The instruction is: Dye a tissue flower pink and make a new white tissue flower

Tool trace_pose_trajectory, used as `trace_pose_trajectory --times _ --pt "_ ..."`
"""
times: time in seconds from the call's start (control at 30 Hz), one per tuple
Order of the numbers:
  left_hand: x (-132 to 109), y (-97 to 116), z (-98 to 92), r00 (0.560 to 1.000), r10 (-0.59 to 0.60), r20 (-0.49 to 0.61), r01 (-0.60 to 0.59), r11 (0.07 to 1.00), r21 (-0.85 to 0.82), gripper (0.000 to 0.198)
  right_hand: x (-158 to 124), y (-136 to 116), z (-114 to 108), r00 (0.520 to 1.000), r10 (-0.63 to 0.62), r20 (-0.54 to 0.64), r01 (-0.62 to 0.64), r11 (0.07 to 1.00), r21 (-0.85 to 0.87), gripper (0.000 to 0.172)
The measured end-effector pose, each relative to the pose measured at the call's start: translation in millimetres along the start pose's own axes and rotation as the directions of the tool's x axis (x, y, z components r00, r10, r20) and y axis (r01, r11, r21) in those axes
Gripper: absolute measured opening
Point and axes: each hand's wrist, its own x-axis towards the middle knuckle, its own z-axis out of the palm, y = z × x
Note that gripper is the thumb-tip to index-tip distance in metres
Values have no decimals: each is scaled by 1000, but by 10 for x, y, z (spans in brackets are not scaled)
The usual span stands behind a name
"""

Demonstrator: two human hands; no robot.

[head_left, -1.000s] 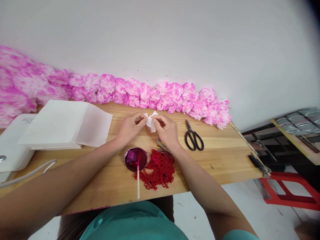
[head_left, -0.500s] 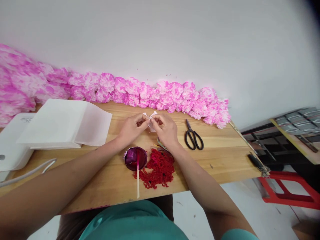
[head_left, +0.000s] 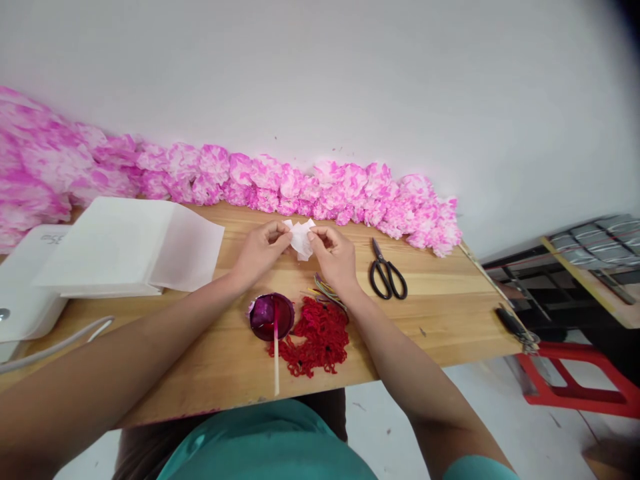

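White tissue wad (head_left: 301, 239) between left hand (head_left: 260, 251) and right hand (head_left: 337, 257).

Single head-worn view, looking forward and down from above the wooden table (head_left: 450, 313), facing the white wall (head_left: 350, 80), hands at arm's length
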Motion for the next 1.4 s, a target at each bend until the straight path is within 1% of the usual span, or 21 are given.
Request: trace_pose_trajectory --times 0.13,0.2,0.27,0.4,0.47,0.53,0.6,0.7,0.8,0.87,0.97,1.03,1.13,1.23,1.3,1.4 --pt "-24 33 1 999 42 8 -43 992 119 24 -21 -4 10 997 -57 45 61 993 -102 17" --pt "-22 33 -5 999 45 2 -45 987 152 27 -27 -9 11 996 -70 56 76 991 -111 17" --pt "-9 22 -19 1000 18 -6 -18 993 118 29 -18 -8 7 998 -48 43 51 997 -59 18" --pt "29 -19 -46 997 -63 -46 62 997 -35 28 29 14 -5 999 36 1 -36 996 86 22" --pt "37 -35 -54 996 -71 -53 67 995 -70 29 48 26 -9 998 57 1 -57 990 128 23" --pt "32 -37 -59 998 -54 -40 51 996 -68 33 56 31 -11 998 58 2 -57 989 139 24" --pt "14 -24 -65 999 -19 -31 18 1000 -15 39 54 29 -13 999 44 -9 -42 991 126 23" --pt "-20 16 -70 999 38 -9 -36 991 131 53 37 14 -15 1000 13 -26 -10 994 107 22" --pt "-40 43 -62 997 49 62 -62 972 226 63 13 -14 -15 999 -21 -26 23 997 76 21" --pt "-37 41 -50 994 41 103 -68 961 268 61 0 -38 -19 999 -36 -5 36 999 40 21" --pt "-15 20 -34 994 9 109 -39 960 277 49 -3 -70 -43 998 -52 27 52 998 31 24" --pt "4 6 -32 996 -23 83 5 977 213 42 8 -83 -73 997 -70 23 68 995 69 26" --pt "28 -6 -40 998 -55 39 51 995 91 37 24 -90 -111 997 -78 11 77 993 89 27" --pt "33 -11 -43 998 -48 36 47 998 36 35 22 -80 -111 996 -75 50 75 997 10 29" --pt "23 -9 -35 997 -36 65 34 999 27 33 15 -67 -92 993 -98 71 104 991 -86 27" --pt "-2 5 -18 992 -21 121 16 999 42 33 9 -45 -63 989 -142 53 149 969 -196 22"
